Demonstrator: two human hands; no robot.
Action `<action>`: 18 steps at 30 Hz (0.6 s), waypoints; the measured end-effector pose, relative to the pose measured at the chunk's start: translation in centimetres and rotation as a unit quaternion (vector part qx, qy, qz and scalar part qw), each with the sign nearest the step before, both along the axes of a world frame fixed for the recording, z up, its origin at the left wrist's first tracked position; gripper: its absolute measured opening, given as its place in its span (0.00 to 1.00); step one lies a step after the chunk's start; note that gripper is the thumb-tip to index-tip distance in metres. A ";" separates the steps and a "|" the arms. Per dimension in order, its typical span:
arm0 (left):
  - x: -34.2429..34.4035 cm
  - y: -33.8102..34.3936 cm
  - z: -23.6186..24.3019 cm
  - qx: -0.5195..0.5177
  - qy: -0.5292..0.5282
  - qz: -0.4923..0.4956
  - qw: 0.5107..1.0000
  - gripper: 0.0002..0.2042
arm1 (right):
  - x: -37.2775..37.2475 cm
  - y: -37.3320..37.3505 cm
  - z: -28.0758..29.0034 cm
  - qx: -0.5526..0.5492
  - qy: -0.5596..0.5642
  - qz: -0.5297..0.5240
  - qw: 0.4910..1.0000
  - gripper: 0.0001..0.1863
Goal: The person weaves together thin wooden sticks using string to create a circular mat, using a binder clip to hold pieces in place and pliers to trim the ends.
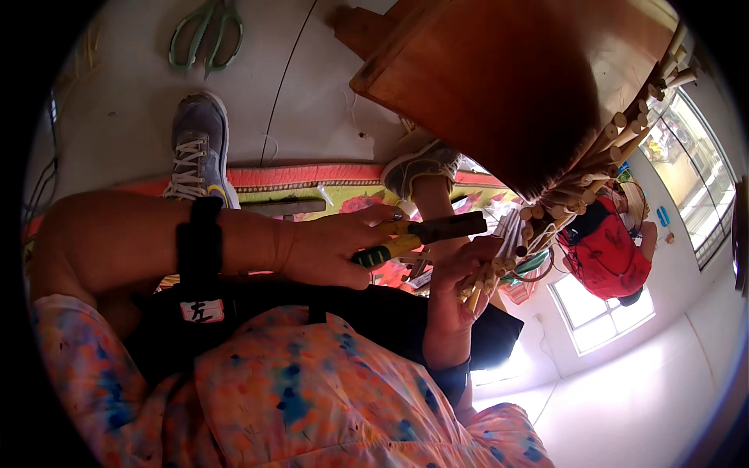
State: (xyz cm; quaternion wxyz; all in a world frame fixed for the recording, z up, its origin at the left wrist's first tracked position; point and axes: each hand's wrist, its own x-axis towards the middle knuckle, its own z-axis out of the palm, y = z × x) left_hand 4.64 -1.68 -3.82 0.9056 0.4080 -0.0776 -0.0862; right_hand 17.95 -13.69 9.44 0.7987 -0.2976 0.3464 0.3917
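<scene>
gripping pliers (pixel 437 229) in the left hand (pixel 335 246), fingers wrapped round yellow-and-black handles, centre of the frame; clasping a bundle of pale sticks (pixel 477 290) in the right hand (pixel 452 282), right of centre; with 1 brown wooden panel (pixel 507 78) upper right.

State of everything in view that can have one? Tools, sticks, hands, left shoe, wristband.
Yellow-handled tool: held; jaws open or shut, can't tell
Left hand: closed around the tool
Pale sticks: bunched, ends uneven
Right hand: closed around the sticks
Green-handled scissors: lying on floor, handles apart
Left shoe: laced
Black wristband: on left wrist
</scene>
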 end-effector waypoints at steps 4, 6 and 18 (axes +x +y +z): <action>0.7 0.3 0.3 -0.025 0.017 -0.025 0.999 0.35 | 0.0 -1.1 -0.4 -0.011 -0.027 0.033 0.999 0.22; 0.8 0.0 0.4 -0.032 0.024 -0.031 0.999 0.35 | -0.1 -0.1 0.2 -0.013 0.049 -0.068 0.996 0.22; 2.5 2.4 1.7 -0.046 0.106 -0.116 0.987 0.27 | -0.8 -0.2 -1.9 -0.096 -0.031 0.016 0.995 0.22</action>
